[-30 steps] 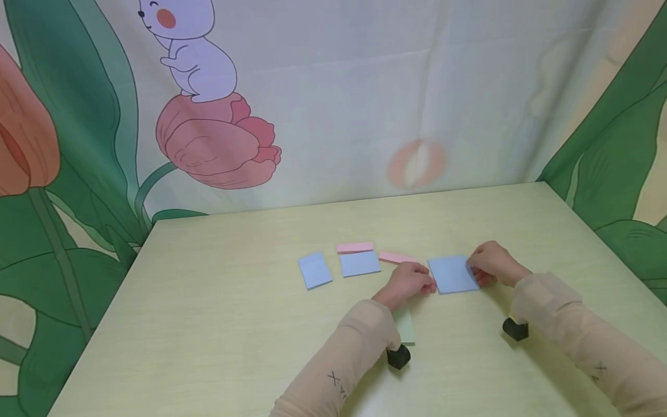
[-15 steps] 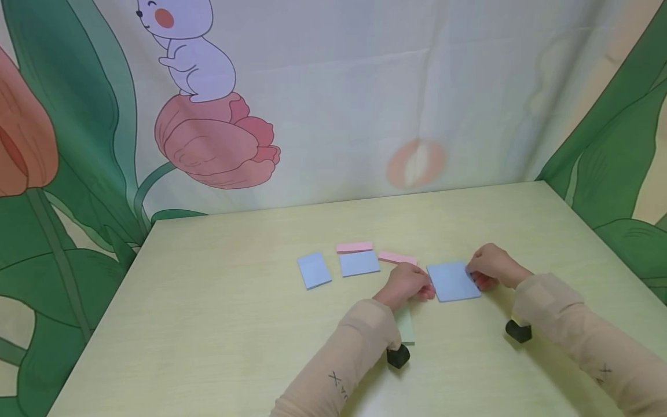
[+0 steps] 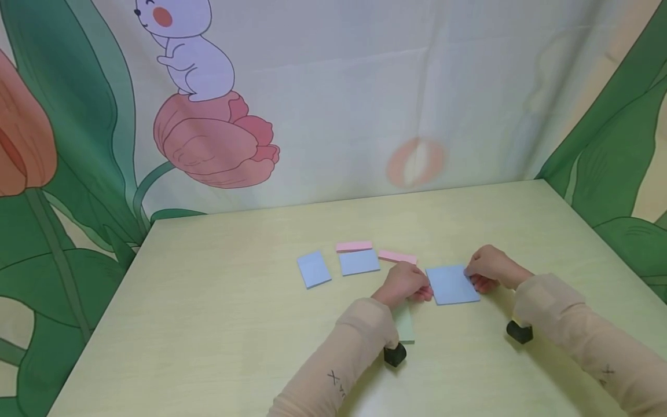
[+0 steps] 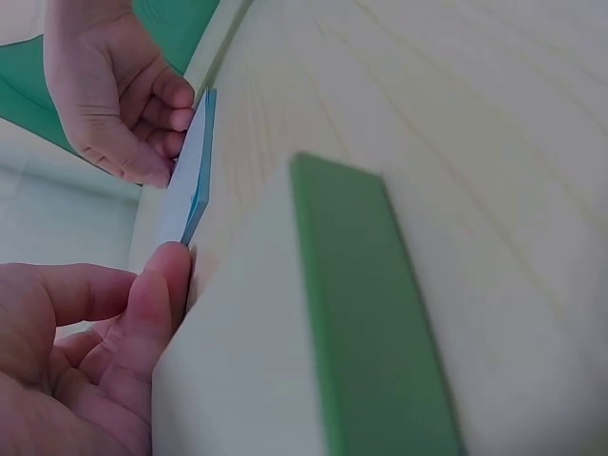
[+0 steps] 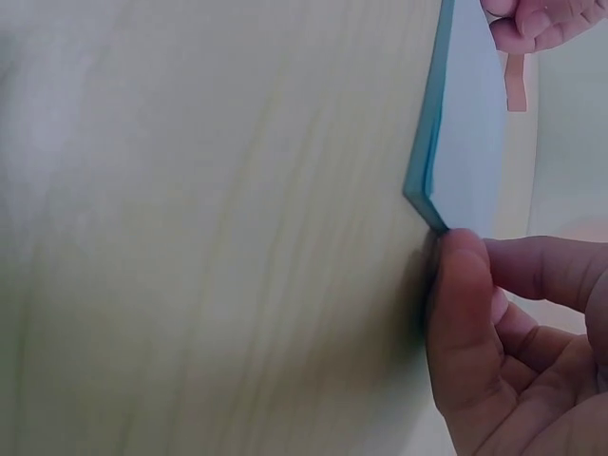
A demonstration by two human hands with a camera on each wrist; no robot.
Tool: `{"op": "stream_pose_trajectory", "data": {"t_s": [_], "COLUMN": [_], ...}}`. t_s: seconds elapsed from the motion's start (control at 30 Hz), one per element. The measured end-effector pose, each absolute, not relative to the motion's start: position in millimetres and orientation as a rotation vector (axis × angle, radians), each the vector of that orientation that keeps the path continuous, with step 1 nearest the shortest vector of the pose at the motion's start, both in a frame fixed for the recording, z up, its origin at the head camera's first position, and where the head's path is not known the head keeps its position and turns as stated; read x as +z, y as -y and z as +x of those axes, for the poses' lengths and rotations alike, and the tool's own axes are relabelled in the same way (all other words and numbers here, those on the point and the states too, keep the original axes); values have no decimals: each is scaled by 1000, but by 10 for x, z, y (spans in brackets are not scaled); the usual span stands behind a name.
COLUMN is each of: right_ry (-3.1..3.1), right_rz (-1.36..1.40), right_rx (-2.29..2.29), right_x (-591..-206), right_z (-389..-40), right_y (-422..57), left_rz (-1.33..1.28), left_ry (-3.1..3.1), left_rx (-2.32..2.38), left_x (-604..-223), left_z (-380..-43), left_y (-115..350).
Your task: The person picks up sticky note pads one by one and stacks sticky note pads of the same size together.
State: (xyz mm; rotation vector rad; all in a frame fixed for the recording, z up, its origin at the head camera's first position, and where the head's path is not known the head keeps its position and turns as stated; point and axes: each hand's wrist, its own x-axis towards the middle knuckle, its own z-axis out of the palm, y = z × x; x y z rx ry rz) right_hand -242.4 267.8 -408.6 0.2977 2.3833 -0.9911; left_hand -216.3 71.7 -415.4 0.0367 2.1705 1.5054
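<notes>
A square blue sticky-note pad (image 3: 453, 285) lies low over the table between both hands. My left hand (image 3: 406, 282) pinches its left edge with thumb and forefinger, the other fingers curled. On the opposite edge, my right hand (image 3: 491, 269) pinches the pad the same way. Seen from the right wrist, the pad's layered edge (image 5: 427, 142) shows a slight split near the corner by the thumb. Under the left wrist lies a pale green pad (image 3: 405, 325), partly hidden by the forearm; its green side (image 4: 370, 294) looms close in the left wrist view.
To the left lie two smaller blue pads, one tilted (image 3: 314, 270) and one nearly straight (image 3: 359, 263). A narrow pink pad (image 3: 354, 247) sits behind the straight one, and another pink strip (image 3: 398, 256) lies just beyond my left hand. A printed curtain hangs behind the table (image 3: 234, 324).
The blue pad between my hands has shifted slightly towards me, its near edge now lower in the head view. Both hands keep to its sides, the right dipping a little.
</notes>
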Motion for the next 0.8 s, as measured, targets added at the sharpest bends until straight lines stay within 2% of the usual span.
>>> {"op": "stream_pose_trajectory", "data": {"t_s": [0.3, 0.8], "right_ry": [-2380, -2449], "right_rz": [235, 250], "right_rx": [-991, -1010], "right_x": [-4055, -4031], "right_z": [-2365, -2407], "right_y": [-2662, -2578], "left_rz": [10, 170], "left_ry": [-2266, -2589], "left_rx": [1487, 1339], "left_x": [-4210, -4247], "left_z": [-2194, -2247], "left_y": [-729, -761]}}
